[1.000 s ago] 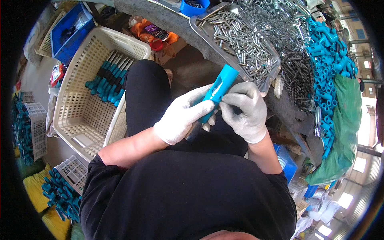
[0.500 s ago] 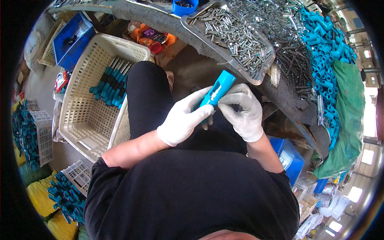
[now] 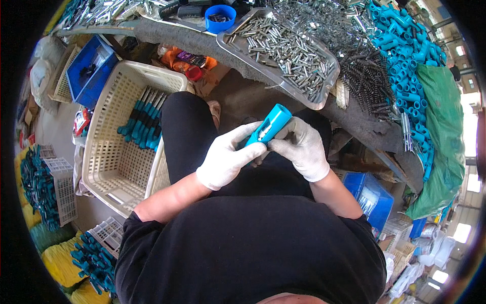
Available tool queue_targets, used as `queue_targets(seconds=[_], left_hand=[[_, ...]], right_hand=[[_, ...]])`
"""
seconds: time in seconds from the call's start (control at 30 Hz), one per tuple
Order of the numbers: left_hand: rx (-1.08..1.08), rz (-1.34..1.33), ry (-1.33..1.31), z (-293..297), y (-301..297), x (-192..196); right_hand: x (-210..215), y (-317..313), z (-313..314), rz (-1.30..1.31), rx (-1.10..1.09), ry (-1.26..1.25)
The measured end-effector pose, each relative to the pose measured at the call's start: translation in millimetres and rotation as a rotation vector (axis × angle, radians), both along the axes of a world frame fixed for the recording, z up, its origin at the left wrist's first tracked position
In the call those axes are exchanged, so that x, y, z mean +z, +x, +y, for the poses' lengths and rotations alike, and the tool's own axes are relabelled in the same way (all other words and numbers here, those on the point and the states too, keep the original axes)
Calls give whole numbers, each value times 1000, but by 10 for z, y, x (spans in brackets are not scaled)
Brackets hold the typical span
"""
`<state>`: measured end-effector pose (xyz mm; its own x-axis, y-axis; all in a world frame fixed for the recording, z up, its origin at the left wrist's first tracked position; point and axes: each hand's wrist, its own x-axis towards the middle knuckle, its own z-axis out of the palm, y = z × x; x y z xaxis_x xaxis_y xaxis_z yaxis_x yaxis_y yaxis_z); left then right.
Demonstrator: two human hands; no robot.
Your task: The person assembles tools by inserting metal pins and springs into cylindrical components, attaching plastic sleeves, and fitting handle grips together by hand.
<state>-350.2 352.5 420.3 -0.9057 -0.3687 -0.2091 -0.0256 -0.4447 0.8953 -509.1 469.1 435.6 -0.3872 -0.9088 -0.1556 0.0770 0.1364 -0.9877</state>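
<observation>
My left hand [image 3: 225, 159], in a white glove, is closed around a teal plastic tube [image 3: 278, 119]. The tube points up and away to the right, its round open end uppermost. A slot is cut in its side, and white fingertips show through it. Against the tube's right side, my gloved right hand [image 3: 304, 152] has its thumb and fingers bent into a pinch. Whatever lies in that pinch is hidden. Both hands are above my lap, in front of the bench.
A cream crate [image 3: 119, 167] at left holds several teal-handled tools [image 3: 144, 119]. On the bench, a clear tray [image 3: 321, 99] holds metal pins, beside dark springs [image 3: 367, 81] and heaped teal tubes [image 3: 405, 61]. A blue cup [image 3: 220, 19] stands behind. A blue bin [image 3: 372, 197] is at lower right.
The whole view has shifted slightly, with the bench appearing lower. My left hand keeps the tube, which now leans more to the right. My right fingers have curled in closer against its side.
</observation>
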Motion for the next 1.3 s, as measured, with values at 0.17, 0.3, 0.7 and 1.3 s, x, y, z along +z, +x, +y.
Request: queue_targets(seconds=[0.17,0.3,0.7,1.3], left_hand=[[-15,19,36,-34,-15,42],[82,102,55,-112,-14,170],[352,158,-110,-276,24,156],[369,147,379,-503,10,-146]], right_hand=[[28,53,-64,-70,-7,26],[-98,48,-86,-203,312,44],[-220,267,-230,23,468,177],[558,-759,-1251,1380,363,144]])
